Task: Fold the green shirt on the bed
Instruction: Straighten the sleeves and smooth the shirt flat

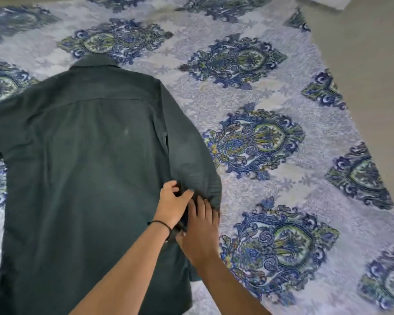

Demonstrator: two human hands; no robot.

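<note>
Left hand (173, 205) pinches sleeve (191, 153), right hand (200, 228) presses flat alongside; we judge dragging would rumple shirt (89, 155).

One green shirt (82, 155); left hand (172, 204), right hand (199, 228): two; one bedsheet (214, 103); seemingly one wristband (162, 224)

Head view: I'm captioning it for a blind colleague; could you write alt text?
A dark green shirt lies back-up on a blue-patterned bedsheet, collar away from the viewer. Both hands meet at the sleeve on the frame's right, which lies along the shirt's side: the left hand pinches the fabric and the right hand rests flat beside it.
</note>
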